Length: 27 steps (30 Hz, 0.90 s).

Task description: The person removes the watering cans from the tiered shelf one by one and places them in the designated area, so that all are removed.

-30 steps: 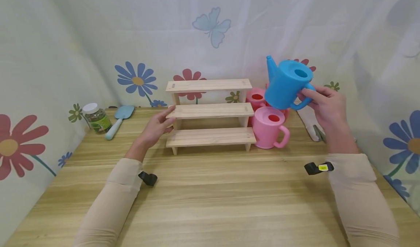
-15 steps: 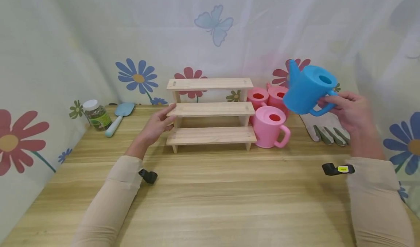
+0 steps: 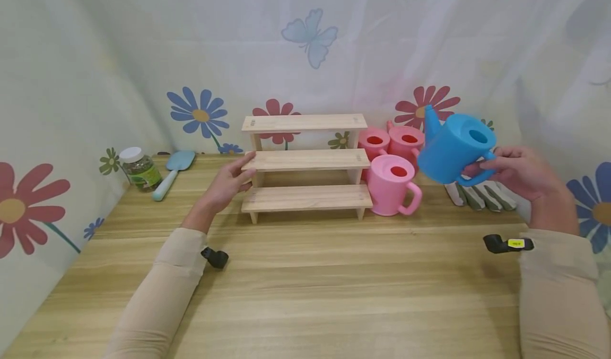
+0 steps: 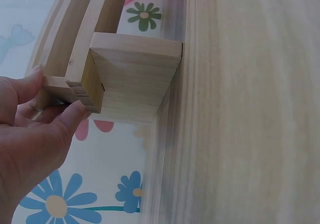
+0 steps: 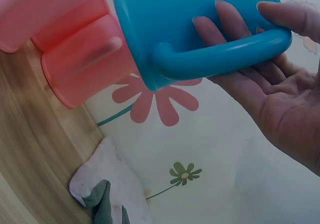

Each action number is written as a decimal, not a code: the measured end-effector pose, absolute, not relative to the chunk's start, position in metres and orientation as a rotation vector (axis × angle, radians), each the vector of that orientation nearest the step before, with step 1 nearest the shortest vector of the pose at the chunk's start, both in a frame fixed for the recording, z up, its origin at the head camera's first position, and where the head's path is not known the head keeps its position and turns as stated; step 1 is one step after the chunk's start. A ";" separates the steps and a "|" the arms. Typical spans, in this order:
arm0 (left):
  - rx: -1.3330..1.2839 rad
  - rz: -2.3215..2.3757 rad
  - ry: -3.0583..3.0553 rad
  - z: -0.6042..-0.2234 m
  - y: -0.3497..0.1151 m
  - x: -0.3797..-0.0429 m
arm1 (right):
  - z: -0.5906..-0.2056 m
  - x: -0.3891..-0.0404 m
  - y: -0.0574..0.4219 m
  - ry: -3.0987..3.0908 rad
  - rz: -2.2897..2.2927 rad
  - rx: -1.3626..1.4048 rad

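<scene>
My right hand [image 3: 530, 176] holds a blue watering can [image 3: 455, 149] by its handle, up off the table, spout on the left and can slightly tilted. In the right wrist view, fingers [image 5: 232, 21] pass through the handle and lie along the can's side. My left hand [image 3: 226, 186] grips the left end of a three-tier wooden step shelf [image 3: 307, 160] at its middle board. In the left wrist view, thumb and fingers lie about that board's end. Beside the shelf's right end stands a pink watering can [image 3: 390, 186].
Two red-pink watering cans [image 3: 374, 139] stand behind the pink one, partly hidden. White and green gardening gloves [image 3: 482, 197] lie under the blue can at right. A jar [image 3: 142, 173] with a white lid and a light blue trowel [image 3: 176, 165] are at left. A printed curtain [image 3: 229, 41] hangs behind.
My right hand has carried the blue watering can to the right and, lately, lower, uncovering the red-pink cans and part of the gloves. My left hand stays at the shelf.
</scene>
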<state>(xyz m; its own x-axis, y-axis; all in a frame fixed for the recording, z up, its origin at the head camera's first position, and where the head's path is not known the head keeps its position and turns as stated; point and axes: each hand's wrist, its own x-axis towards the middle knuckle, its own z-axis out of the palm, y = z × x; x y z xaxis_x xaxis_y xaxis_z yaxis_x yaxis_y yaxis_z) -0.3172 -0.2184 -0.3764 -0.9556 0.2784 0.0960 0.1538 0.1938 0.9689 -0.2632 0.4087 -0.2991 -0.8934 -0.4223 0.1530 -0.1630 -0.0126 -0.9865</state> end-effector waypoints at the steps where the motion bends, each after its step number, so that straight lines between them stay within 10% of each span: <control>1: 0.427 1.884 2.349 -0.376 -0.219 -0.317 | -0.300 -0.264 0.410 2.078 -1.973 -0.638; 27: 0.441 1.883 2.343 -0.376 -0.219 -0.316 | -0.341 -0.289 0.400 2.118 -1.561 -0.451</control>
